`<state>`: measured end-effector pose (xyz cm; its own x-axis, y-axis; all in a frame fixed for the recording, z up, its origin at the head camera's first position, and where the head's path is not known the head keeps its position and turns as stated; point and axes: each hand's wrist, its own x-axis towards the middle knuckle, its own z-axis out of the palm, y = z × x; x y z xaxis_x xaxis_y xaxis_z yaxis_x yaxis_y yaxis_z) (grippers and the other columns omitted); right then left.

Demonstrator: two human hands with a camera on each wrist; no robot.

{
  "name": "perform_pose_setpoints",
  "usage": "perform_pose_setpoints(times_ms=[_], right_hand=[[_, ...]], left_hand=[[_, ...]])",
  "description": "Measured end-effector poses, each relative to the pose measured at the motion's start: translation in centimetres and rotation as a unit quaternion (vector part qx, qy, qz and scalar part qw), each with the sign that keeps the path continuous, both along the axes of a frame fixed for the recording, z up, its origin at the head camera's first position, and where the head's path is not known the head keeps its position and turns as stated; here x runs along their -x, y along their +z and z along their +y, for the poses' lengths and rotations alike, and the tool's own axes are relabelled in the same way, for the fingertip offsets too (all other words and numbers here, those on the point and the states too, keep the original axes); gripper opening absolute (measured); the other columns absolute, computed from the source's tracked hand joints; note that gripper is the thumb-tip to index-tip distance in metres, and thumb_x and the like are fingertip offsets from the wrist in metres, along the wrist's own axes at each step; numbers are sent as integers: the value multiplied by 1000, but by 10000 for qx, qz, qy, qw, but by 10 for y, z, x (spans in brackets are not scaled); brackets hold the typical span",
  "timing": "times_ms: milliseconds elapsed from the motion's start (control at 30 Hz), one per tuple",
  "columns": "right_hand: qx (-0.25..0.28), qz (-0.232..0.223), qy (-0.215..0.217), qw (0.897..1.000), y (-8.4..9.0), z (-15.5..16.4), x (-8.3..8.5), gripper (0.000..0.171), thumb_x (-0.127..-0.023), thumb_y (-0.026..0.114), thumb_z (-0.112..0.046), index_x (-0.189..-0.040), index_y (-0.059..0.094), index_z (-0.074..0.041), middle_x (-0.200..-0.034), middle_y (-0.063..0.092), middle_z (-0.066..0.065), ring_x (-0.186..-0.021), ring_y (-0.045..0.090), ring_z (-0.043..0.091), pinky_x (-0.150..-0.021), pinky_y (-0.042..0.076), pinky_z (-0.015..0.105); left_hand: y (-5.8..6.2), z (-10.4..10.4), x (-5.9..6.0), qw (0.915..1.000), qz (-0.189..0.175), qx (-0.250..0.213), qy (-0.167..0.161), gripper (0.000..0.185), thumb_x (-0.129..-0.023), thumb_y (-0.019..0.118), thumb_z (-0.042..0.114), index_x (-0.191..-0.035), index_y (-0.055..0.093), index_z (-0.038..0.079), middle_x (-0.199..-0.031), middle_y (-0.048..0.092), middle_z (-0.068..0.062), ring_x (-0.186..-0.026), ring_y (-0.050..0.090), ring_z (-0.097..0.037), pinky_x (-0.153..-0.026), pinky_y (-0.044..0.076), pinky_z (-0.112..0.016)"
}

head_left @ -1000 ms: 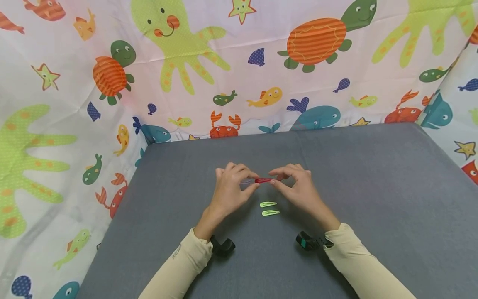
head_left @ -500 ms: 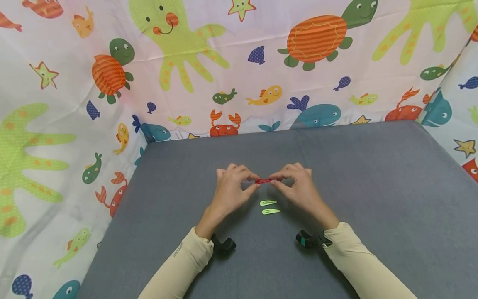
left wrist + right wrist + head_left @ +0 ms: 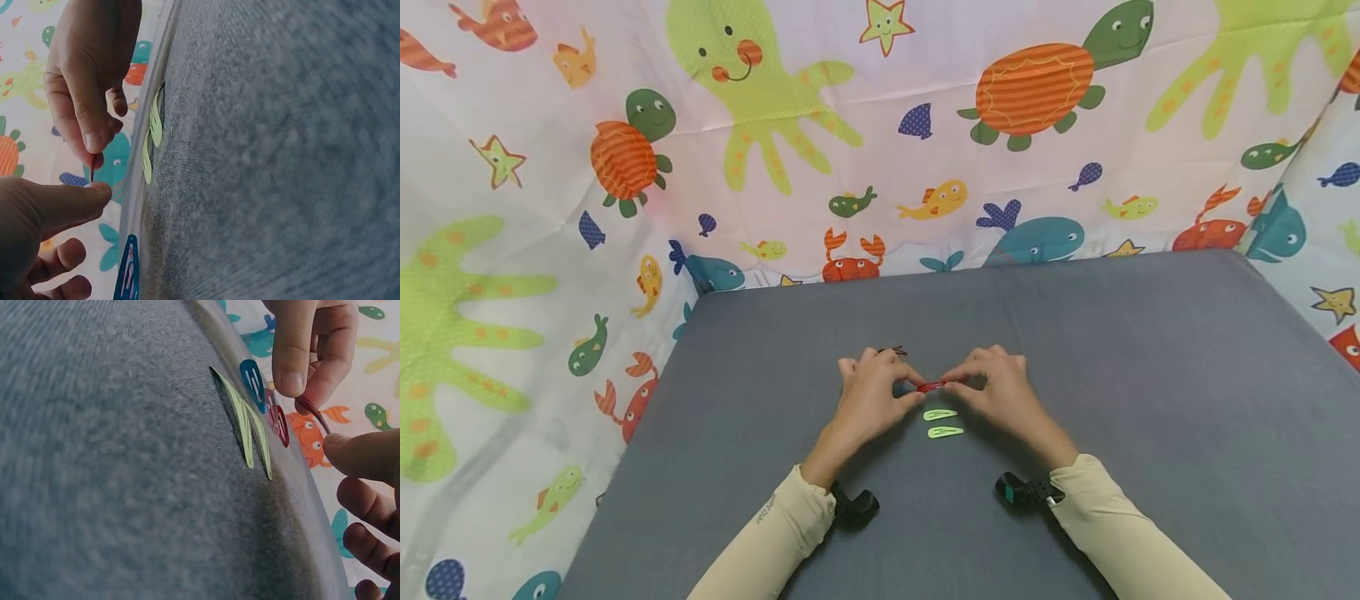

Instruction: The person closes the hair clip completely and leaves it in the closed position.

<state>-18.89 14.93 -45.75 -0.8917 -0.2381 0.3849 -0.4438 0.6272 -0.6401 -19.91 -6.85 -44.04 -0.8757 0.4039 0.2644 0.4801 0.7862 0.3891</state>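
My left hand (image 3: pixel 904 392) and right hand (image 3: pixel 953 385) each pinch one end of a small red hair clip (image 3: pixel 931 387) just above the grey table (image 3: pixel 1150 400). In the left wrist view the red clip (image 3: pixel 93 169) hangs between my left thumb (image 3: pixel 69 203) and the right hand's fingertips (image 3: pixel 94 140). The right wrist view shows the red clip (image 3: pixel 314 414) held between both hands' fingertips. Two light green clips (image 3: pixel 942 422) lie side by side on the table right below the hands, also seen as green clips (image 3: pixel 152 134) and green clips (image 3: pixel 251 434).
More clips lie behind the hands: a blue clip (image 3: pixel 253 381), dark red clips (image 3: pixel 279 424) and dark clips (image 3: pixel 892 351). A blue clip (image 3: pixel 127 275) shows in the left wrist view. A sea-animal cloth (image 3: pixel 880 133) walls the table at the back and sides.
Both hands have come down and nearer to me with the red clip, so it now sits closer to the two green clips. The hands' hold on it is unchanged.
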Motion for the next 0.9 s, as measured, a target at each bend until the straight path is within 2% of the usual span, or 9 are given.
perform_pose_setpoints(times_ms=[600,900], right_hand=[[-9,-104,-34,9999,-12,-3,1,11,-80,87,-17,-89,83,-22,-80,69,-5,-80,50,20,-79,22,45],[-37,-221,19,9997,-12,-2,0,8,-81,85,-19,-89,83,-20,-81,69,-5,-80,49,18,-79,20,42]], left_hand=[[-5,0,-1,9994,-135,305,96,13,-83,85,33,-95,82,27,-90,64,2,-87,46,-17,-80,21,-47],[-6,1,-1,9987,-120,491,108,13,-84,84,34,-95,81,29,-93,65,4,-88,46,-17,-81,21,-47]])
